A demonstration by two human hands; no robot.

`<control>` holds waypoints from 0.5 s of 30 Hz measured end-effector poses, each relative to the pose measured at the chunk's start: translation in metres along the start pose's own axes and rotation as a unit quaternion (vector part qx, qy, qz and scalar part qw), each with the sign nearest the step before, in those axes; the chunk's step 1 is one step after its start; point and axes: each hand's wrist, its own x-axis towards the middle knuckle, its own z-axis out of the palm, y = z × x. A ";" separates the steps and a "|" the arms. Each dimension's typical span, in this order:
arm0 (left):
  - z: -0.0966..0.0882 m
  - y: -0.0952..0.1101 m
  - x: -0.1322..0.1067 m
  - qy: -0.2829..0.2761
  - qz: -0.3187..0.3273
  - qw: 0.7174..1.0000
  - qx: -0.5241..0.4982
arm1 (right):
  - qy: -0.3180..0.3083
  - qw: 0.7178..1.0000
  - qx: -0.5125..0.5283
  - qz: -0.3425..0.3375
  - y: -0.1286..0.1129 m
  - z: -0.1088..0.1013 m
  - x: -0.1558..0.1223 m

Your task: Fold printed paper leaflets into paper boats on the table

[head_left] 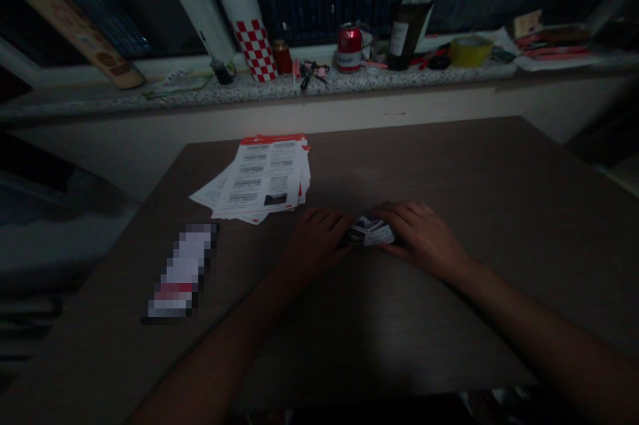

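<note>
A small piece of folded printed paper [372,232] rests on the brown table, with creased layers showing on top. My left hand [319,235] grips its left end, fingers bent over it and thumb low at the near side. At the right end my right hand [422,232] holds it between thumb and curled fingers. Both hands lie close to the tabletop. The paper's two ends are hidden under my fingers.
A stack of printed sheets [264,178] lies at the table's back left. Nearer, a blurred-out phone [182,272] lies flat. Behind the table [499,212], the windowsill [200,93] bears a checkered bottle [254,45], a red can [349,48], a dark bottle [402,35] and yellow tape [470,52].
</note>
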 end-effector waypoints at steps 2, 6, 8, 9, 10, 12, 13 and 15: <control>0.000 0.000 0.000 0.001 -0.001 1.000 -0.003 | 0.002 1.000 -0.002 0.002 0.000 -0.001 0.000; 0.001 -0.002 0.000 0.005 -0.001 1.000 -0.010 | 0.002 1.000 -0.001 0.001 0.000 0.000 0.000; 0.000 -0.003 -0.001 0.012 0.001 1.000 -0.019 | 0.004 1.000 -0.001 0.005 0.002 0.000 0.000; 0.000 -0.004 -0.001 0.016 0.002 0.999 -0.027 | 0.007 1.000 -0.003 0.005 0.002 0.001 -0.001; 0.000 -0.005 -0.001 0.020 0.003 0.999 -0.037 | 0.010 1.000 -0.005 0.004 0.003 0.001 -0.001; 0.000 -0.005 -0.002 0.029 0.005 0.998 -0.057 | 0.013 1.000 -0.007 0.002 0.005 0.002 -0.001; 0.000 -0.006 -0.003 0.033 0.005 0.997 -0.064 | 0.014 1.000 -0.007 0.001 0.006 0.002 -0.001; 0.001 -0.007 -0.003 0.045 0.008 0.996 -0.074 | 0.014 1.000 0.004 -0.003 0.007 0.001 -0.001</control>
